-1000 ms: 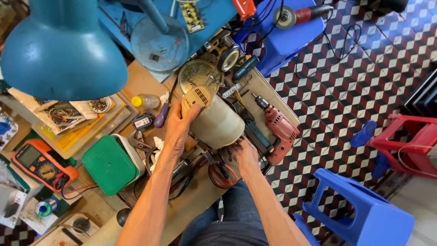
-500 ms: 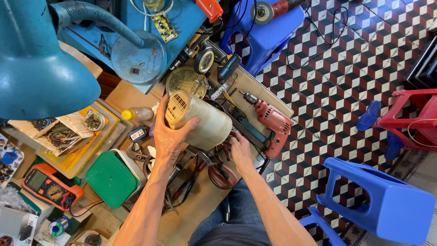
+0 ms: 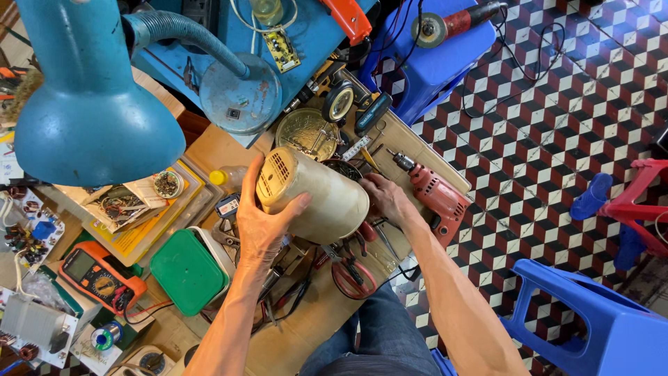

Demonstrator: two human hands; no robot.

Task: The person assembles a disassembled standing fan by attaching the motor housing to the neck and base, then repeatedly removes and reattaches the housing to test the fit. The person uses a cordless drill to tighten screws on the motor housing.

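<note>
My left hand (image 3: 261,223) grips a cream, barrel-shaped plastic appliance housing (image 3: 313,195) with a vented round end, holding it tilted above the cluttered wooden workbench (image 3: 306,334). My right hand (image 3: 386,198) reaches in behind the housing, down among hand tools on the bench; its fingertips are hidden by the housing, so I cannot tell what they touch. A red electric drill (image 3: 435,195) lies just right of that hand. Red-handled pliers (image 3: 351,275) lie below the housing.
A big blue desk lamp (image 3: 90,104) hangs over the left. A green box (image 3: 188,271), an orange multimeter (image 3: 97,275) and trays of small parts crowd the left. Blue stools (image 3: 598,320), a red stool (image 3: 637,202) and an angle grinder (image 3: 445,24) stand on the checkered floor.
My left hand has turned and lifted the cream housing slightly toward me. My right hand moved up from the bench front to behind the housing. The camera view shifted closer.
</note>
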